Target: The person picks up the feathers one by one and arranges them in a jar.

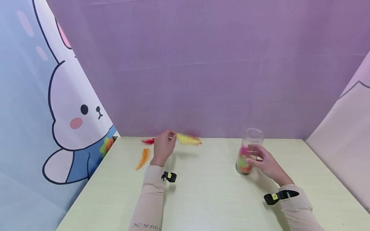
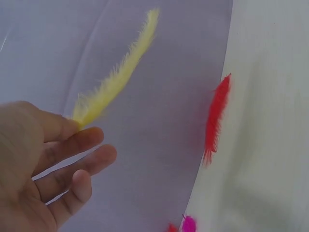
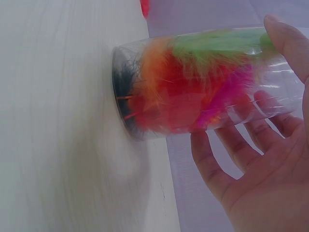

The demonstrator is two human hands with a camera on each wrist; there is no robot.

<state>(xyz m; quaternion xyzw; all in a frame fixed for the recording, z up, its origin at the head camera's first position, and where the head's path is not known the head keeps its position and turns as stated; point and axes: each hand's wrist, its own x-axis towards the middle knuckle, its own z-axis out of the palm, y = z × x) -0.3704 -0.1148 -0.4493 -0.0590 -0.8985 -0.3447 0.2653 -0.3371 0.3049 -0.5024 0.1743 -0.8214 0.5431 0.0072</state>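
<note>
My left hand (image 1: 164,146) pinches a yellow feather (image 1: 188,139) by one end, between thumb and forefinger; the other fingers are loosely bent in the left wrist view. A red feather (image 2: 216,118) lies by the table's back edge, mostly behind the yellow one in the head view. Another red feather (image 1: 148,141) and an orange feather (image 1: 143,158) lie left of that hand. My right hand (image 1: 267,162) grips a clear cylindrical jar (image 1: 254,135), its fingers curled round the side. Inside the jar are green (image 3: 217,46), orange, red, magenta and dark feathers.
The pale table (image 1: 202,199) meets a purple cloth backdrop (image 1: 216,70) along its back edge. A cloth with a cartoon rabbit (image 1: 72,106) hangs on the left, and a pale pink cloth (image 1: 347,128) on the right. The jar's base is at the tabletop.
</note>
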